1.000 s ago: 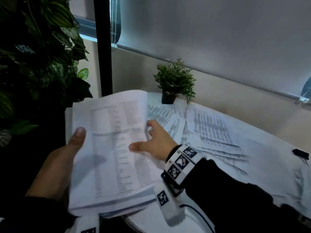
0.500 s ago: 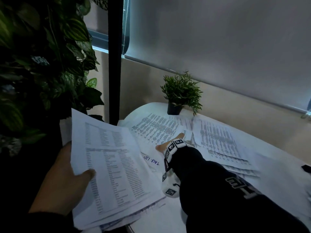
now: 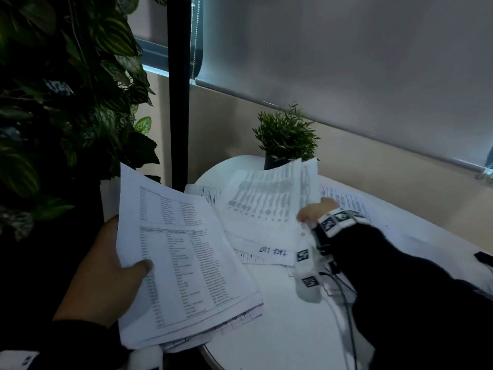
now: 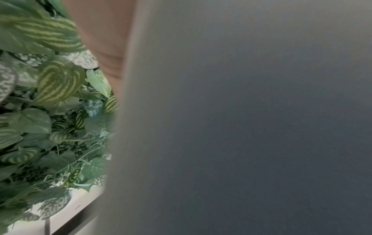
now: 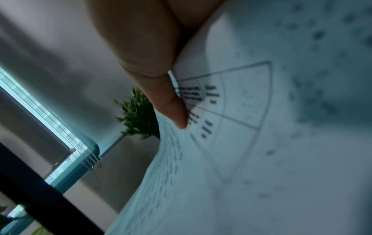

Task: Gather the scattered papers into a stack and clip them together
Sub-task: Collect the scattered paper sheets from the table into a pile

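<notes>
Gathering step, unfinished: left hand (image 3: pixel 106 265) grips the collected stack (image 3: pixel 186 263) off the tabletop (image 3: pixel 280 329) edge; right hand (image 3: pixel 314 212) pinches lifted sheets (image 3: pixel 266 198) above it; loose papers (image 3: pixel 344 198) remain, binder clip (image 3: pixel 482 256) unused; next, probably lay sheets on stack.

Stack (image 3: pixel 184 263) of white printed sheets, top page bearing columns of small text, held tilted above the table's near-left edge, lower edges unevenly fanned. Lifted sheets (image 3: pixel 269 198), printed in columns, raised off the table and curled upward, blurred. Loose sheets (image 3: pixel 344 198) lie flat and overlapping on the table; one (image 3: pixel 269 253) carries handwriting.
</notes>
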A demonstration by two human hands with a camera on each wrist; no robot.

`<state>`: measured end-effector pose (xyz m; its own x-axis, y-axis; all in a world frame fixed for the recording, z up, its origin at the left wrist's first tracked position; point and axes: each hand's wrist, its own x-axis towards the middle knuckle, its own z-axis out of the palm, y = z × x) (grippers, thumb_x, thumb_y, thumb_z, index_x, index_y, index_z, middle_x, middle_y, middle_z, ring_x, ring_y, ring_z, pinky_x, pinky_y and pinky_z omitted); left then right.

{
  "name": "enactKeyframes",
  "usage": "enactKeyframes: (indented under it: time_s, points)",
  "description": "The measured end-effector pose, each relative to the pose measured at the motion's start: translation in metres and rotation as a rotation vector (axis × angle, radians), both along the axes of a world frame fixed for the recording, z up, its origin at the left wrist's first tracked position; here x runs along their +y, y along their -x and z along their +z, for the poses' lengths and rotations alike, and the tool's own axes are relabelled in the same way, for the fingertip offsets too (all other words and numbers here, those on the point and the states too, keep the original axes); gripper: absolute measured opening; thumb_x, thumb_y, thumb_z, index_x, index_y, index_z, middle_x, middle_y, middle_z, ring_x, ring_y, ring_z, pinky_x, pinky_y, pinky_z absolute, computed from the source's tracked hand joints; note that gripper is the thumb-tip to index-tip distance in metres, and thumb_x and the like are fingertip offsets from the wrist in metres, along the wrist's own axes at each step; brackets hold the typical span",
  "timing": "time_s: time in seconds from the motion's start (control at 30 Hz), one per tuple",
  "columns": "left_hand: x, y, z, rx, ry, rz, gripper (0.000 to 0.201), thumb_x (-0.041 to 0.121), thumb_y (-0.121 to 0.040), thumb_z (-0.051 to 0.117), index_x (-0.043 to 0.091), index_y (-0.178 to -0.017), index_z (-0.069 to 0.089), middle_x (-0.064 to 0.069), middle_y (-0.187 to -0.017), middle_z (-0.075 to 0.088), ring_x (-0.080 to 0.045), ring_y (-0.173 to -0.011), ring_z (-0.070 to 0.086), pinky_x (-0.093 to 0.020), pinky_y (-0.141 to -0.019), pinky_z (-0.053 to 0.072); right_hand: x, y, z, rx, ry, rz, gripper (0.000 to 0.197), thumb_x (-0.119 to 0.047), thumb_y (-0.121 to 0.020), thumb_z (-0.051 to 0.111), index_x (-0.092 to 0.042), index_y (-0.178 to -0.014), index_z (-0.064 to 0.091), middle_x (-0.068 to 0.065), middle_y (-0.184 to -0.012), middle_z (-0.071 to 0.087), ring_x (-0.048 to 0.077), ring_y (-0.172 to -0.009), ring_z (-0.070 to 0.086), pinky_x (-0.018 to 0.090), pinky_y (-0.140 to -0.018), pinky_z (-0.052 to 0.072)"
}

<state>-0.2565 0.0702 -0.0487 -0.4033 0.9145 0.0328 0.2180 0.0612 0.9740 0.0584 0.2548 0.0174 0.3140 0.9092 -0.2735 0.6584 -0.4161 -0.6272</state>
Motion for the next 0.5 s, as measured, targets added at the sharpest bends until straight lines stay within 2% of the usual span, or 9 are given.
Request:
enactKeyframes:
  time_s: [0.03, 0.13, 0.17, 0.2, 0.27, 0.3, 0.37, 0.43, 0.5]
  points:
    - [0.000, 0.001, 0.001, 0.015, 0.012, 0.008, 0.074, -0.008, -0.081, 0.066, 0.036, -0.136, 0.044, 0.003, -0.126, 0.060, -0.026, -0.115, 0.057, -0.056, -0.101, 0.043, 0.001, -0.014, 0.010, -0.050, -0.053, -0.007, 0.041, -0.023, -0.088, 0.057, -0.014, -0.128, 0.056, 0.009, -0.136, 0.051, 0.024, -0.122, 0.051, 0.026, -0.094, 0.042]
    - [-0.001, 0.005, 0.001, 0.019, 0.019, 0.003, 0.072, -0.006, -0.080, 0.068, 0.037, -0.135, 0.046, 0.004, -0.126, 0.061, -0.026, -0.115, 0.057, -0.056, -0.099, 0.044, 0.000, -0.059, 0.032, 0.039, -0.156, -0.010, 0.039, -0.010, -0.080, 0.067, -0.001, -0.118, 0.061, 0.013, -0.118, 0.060, 0.023, -0.098, 0.058, 0.027, -0.071, 0.046]
    - [-0.001, 0.006, 0.002, 0.014, 0.011, -0.013, 0.073, -0.005, -0.080, 0.069, 0.037, -0.135, 0.046, 0.004, -0.127, 0.061, -0.027, -0.116, 0.058, -0.057, -0.098, 0.044, -0.004, -0.073, 0.036, 0.078, -0.206, -0.031, 0.035, -0.005, -0.076, 0.071, 0.003, -0.109, 0.064, 0.013, -0.108, 0.064, 0.023, -0.091, 0.060, 0.030, -0.071, 0.049]
    - [-0.001, 0.006, 0.003, 0.002, -0.012, -0.021, 0.074, -0.006, -0.080, 0.069, 0.038, -0.136, 0.045, 0.004, -0.128, 0.060, -0.028, -0.117, 0.057, -0.057, -0.098, 0.044, -0.005, -0.087, 0.039, 0.143, -0.260, -0.047, 0.029, -0.001, -0.071, 0.073, 0.005, -0.099, 0.068, 0.017, -0.101, 0.068, 0.027, -0.086, 0.064, 0.038, -0.076, 0.054]
    - [0.000, -0.001, 0.009, -0.041, -0.063, -0.008, 0.082, -0.011, -0.082, 0.065, 0.039, -0.140, 0.037, 0.003, -0.135, 0.054, -0.029, -0.122, 0.053, -0.059, -0.100, 0.041, -0.011, -0.107, 0.041, 0.288, -0.330, -0.050, 0.023, 0.003, -0.063, 0.077, 0.001, -0.085, 0.071, 0.018, -0.085, 0.072, 0.033, -0.081, 0.069, 0.051, -0.085, 0.053]
    - [-0.001, -0.007, 0.015, -0.057, -0.087, 0.011, 0.087, -0.014, -0.083, 0.062, 0.040, -0.142, 0.030, 0.004, -0.140, 0.048, -0.029, -0.126, 0.049, -0.060, -0.102, 0.038, -0.017, -0.112, 0.042, 0.375, -0.341, -0.024, 0.022, 0.003, -0.063, 0.076, -0.004, -0.083, 0.070, 0.016, -0.083, 0.073, 0.035, -0.081, 0.069, 0.053, -0.087, 0.052]
    - [-0.002, -0.020, 0.027, -0.067, -0.167, 0.001, 0.091, -0.016, -0.085, 0.057, 0.045, -0.143, 0.024, 0.009, -0.148, 0.038, -0.024, -0.131, 0.041, -0.056, -0.106, 0.034, -0.031, -0.111, 0.044, 0.487, -0.337, 0.076, 0.025, 0.006, -0.069, 0.070, -0.008, -0.089, 0.069, 0.015, -0.092, 0.073, 0.035, -0.087, 0.069, 0.052, -0.089, 0.051]
    - [-0.006, -0.034, 0.037, 0.009, -0.154, -0.044, 0.081, -0.013, -0.087, 0.057, 0.051, -0.133, 0.035, 0.014, -0.145, 0.037, -0.016, -0.130, 0.038, -0.044, -0.108, 0.032, -0.046, -0.101, 0.046, 0.609, -0.293, 0.183, 0.028, 0.011, -0.075, 0.062, -0.005, -0.098, 0.067, 0.015, -0.100, 0.071, 0.031, -0.084, 0.070, 0.044, -0.080, 0.057]
    - [-0.007, -0.040, 0.039, 0.020, -0.058, -0.049, 0.058, -0.004, -0.090, 0.058, 0.049, -0.113, 0.052, 0.010, -0.138, 0.045, -0.016, -0.127, 0.041, -0.035, -0.105, 0.033, -0.056, -0.081, 0.041, 0.685, -0.246, 0.259, 0.031, 0.015, -0.079, 0.056, -0.002, -0.104, 0.063, 0.014, -0.104, 0.069, 0.024, -0.076, 0.071, 0.035, -0.070, 0.060]
